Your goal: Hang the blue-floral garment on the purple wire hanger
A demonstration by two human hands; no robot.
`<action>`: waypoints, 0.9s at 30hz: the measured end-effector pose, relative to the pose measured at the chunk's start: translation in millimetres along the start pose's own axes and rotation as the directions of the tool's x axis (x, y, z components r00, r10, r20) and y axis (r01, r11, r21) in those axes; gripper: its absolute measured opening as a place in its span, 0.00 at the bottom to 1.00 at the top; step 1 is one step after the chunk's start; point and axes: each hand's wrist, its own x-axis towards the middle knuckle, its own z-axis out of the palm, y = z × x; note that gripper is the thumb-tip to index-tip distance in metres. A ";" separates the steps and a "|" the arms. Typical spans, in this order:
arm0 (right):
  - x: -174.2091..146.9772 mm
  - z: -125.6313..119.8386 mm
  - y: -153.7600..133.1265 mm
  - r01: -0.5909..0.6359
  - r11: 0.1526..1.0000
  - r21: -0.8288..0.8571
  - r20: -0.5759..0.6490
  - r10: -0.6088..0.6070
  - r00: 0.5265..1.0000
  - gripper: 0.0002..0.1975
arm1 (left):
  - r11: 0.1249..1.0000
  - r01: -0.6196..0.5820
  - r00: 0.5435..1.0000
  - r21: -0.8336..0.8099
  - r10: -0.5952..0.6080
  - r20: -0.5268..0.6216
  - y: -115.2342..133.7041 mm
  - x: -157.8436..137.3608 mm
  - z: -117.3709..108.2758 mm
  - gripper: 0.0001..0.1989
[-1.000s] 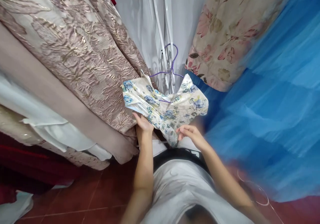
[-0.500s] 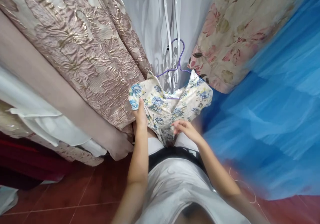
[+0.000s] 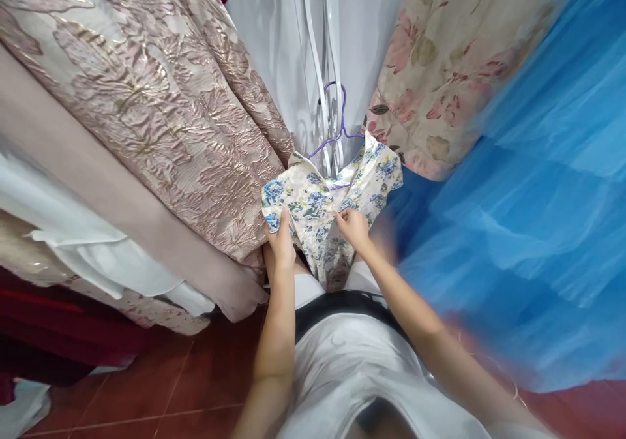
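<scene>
Clearly, the floral garment is hanging near the middle of the view, just in front of the person's thighs. Its pale cream cloth is carrying blue roses, with yellow touches and grey-green leaves scattered between them. The neckline is forming a V, the short sleeves are spreading toward 9 and 2 o'clock, and the body is narrowing toward 6 o'clock, where it is looking greyer and creased. A purple hanger is rising from it at 12 o'clock.

The left hand is gripping the garment's 8 o'clock edge, its thumb lying over the printed front. The right hand is resting just right of centre with fingers curled and tips meeting at the front; whether they are pinching cloth, I cannot tell. Rose-gold brocade is hanging at 10 o'clock, beige floral fabric at 2, blue cloth at 3.
</scene>
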 end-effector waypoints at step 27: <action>-64.0 -11.3 21.8 0.042 0.807 0.588 -0.006 -0.047 0.999 0.13 | 0.868 -0.377 0.800 0.322 0.130 0.586 -75.4 -101.7 0.3 0.14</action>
